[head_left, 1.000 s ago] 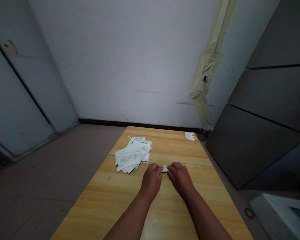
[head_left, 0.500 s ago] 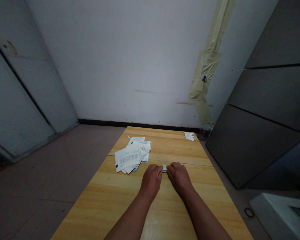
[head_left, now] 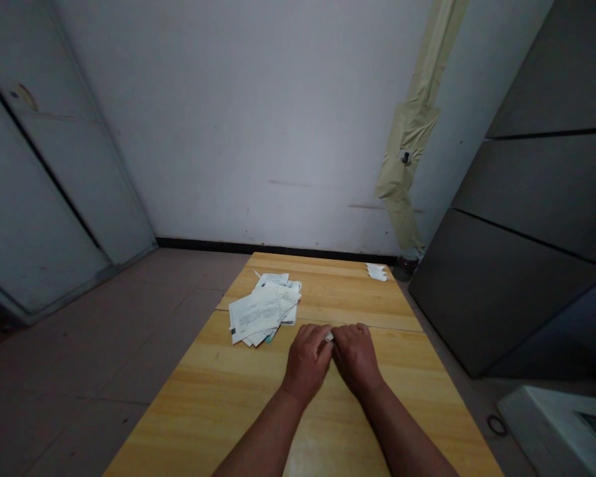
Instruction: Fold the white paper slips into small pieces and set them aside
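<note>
Close together over the middle of the wooden table (head_left: 218, 411), my left hand (head_left: 308, 358) and my right hand (head_left: 355, 354) both pinch a small folded piece of paper (head_left: 329, 336). Only a pale bit of it shows between the fingertips; the fingers cover the rest. To the left of my hands lies a loose, overlapping pile of printed paper sheets (head_left: 261, 311). Several small folded papers (head_left: 376, 271) rest in a row at the table's far right corner.
A white wall (head_left: 258, 132) rises behind the table, with a taped-over strip (head_left: 402, 172) running down it. Grey panels (head_left: 501, 278) stand to the right, a pale cabinet (head_left: 44, 185) to the left. A white box (head_left: 551, 424) sits on the floor at lower right.
My hands have drawn closer together, the left one shifting slightly right. Less of the folded paper shows between my fingers than before.
</note>
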`<action>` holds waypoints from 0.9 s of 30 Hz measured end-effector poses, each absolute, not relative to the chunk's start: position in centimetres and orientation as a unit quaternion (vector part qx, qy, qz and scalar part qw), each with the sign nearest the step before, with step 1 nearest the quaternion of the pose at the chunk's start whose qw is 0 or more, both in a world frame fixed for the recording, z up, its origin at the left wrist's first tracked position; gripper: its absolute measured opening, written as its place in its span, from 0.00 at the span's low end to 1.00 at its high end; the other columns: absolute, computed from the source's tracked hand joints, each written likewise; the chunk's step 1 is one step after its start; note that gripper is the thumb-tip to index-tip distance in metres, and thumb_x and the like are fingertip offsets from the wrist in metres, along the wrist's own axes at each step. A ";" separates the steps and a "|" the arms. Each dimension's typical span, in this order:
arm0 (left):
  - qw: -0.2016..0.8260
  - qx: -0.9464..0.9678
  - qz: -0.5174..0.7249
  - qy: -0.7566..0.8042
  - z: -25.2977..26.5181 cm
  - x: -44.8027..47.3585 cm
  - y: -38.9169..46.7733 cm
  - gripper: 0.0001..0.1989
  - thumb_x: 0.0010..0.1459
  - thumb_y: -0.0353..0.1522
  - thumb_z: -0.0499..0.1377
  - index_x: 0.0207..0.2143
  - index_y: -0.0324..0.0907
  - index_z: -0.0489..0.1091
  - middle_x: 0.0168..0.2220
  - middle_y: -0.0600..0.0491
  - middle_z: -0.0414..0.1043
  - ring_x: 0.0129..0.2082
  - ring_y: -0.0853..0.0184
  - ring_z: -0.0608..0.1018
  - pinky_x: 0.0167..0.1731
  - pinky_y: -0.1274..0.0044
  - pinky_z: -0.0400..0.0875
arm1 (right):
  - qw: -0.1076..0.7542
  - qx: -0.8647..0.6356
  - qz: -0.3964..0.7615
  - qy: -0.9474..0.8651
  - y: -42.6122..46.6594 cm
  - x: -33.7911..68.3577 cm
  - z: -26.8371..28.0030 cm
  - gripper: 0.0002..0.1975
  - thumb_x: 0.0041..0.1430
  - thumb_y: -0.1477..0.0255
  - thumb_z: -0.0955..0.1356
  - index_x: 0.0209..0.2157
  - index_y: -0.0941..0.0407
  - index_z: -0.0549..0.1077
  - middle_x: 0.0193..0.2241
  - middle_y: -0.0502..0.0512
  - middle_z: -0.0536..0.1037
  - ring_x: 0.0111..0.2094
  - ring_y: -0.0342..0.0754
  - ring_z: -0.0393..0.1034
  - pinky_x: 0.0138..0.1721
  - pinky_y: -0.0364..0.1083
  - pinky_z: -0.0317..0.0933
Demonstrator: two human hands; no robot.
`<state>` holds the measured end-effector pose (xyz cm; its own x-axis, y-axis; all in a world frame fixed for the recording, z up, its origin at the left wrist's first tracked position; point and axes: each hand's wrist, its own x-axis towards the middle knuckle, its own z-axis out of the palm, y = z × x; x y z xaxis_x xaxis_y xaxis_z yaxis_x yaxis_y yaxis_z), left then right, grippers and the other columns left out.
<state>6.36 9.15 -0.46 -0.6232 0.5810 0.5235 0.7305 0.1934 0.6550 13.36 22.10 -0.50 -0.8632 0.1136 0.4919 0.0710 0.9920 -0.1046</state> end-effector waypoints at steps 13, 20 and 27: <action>-0.053 -0.363 -0.587 -0.722 -0.4 6.8 9.4 0.22 0.56 0.31 0.57 0.54 0.39 0.68 0.49 0.46 0.74 0.47 0.63 0.76 0.50 0.70 0.72 | 0.298 -0.088 0.192 -0.931 21.2 13.5 -0.6 0.08 0.60 0.76 0.62 0.34 0.55 0.73 0.28 0.54 0.78 0.30 0.49 0.68 0.37 0.44 0.55; -0.020 -0.369 -0.568 -0.735 -0.3 7.1 9.5 0.20 0.57 0.29 0.54 0.52 0.37 0.71 0.46 0.44 0.76 0.46 0.61 0.77 0.49 0.70 0.71 | 0.345 -0.039 0.192 -0.918 20.8 13.3 -0.2 0.11 0.56 0.79 0.61 0.35 0.56 0.74 0.28 0.54 0.78 0.30 0.48 0.68 0.35 0.44 0.55; 0.000 -0.388 -0.579 -0.717 -0.5 7.1 9.5 0.22 0.57 0.25 0.48 0.52 0.36 0.71 0.44 0.44 0.75 0.45 0.63 0.77 0.50 0.71 0.71 | 0.360 -0.046 0.175 -0.915 20.5 13.4 -0.6 0.12 0.53 0.82 0.60 0.33 0.56 0.72 0.25 0.54 0.76 0.28 0.49 0.65 0.34 0.45 0.56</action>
<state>7.12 9.47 -0.50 -0.6994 0.5559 0.4493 0.5566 0.0291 0.8303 13.37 20.55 -0.60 -0.7368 0.2096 0.6428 -0.0422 0.9346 -0.3531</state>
